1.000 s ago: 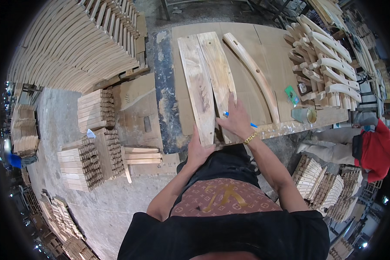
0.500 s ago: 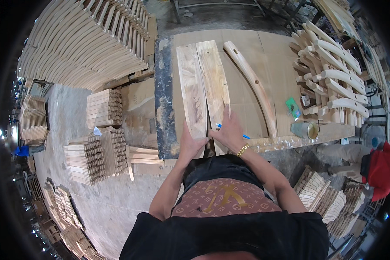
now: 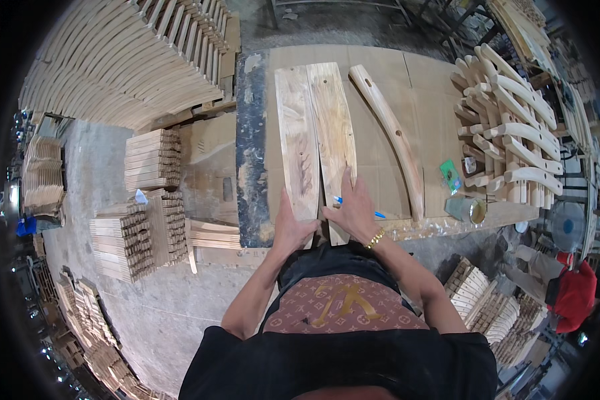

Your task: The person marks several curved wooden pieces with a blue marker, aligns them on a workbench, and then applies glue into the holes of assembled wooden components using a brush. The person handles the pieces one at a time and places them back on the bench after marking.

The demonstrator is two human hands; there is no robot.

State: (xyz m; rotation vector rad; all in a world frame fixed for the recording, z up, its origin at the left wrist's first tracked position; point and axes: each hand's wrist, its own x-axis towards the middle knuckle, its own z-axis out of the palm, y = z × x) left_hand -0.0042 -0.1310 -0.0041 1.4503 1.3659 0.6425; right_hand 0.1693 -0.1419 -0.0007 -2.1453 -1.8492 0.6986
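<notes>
Two long pale wooden boards lie side by side on the table, a narrow gap between them widening toward me. My left hand (image 3: pixel 295 225) is closed around the near end of the left board (image 3: pixel 295 143), its thumb toward the gap. My right hand (image 3: pixel 355 212) grips the right board (image 3: pixel 332 120) near its lower end, fingers along the outer edge. A blue pen (image 3: pixel 379 215) shows on both sides of my right hand, its middle hidden. A curved wooden piece (image 3: pixel 395 130) with dark oval slots lies apart from the boards, to the right.
On the cardboard-covered table (image 3: pixel 427 100), a can (image 3: pixel 465 209), a green packet (image 3: pixel 450 176) and stacked curved pieces (image 3: pixel 513 127) stand right. Wooden stacks (image 3: pixel 123 243) and a tall pile (image 3: pixel 113 73) stand left. A person in red (image 3: pixel 573 297) is at lower right.
Both hands keep their grip on the boards, which hardly move. The view has turned slightly. The person in red appears lower in the picture.
</notes>
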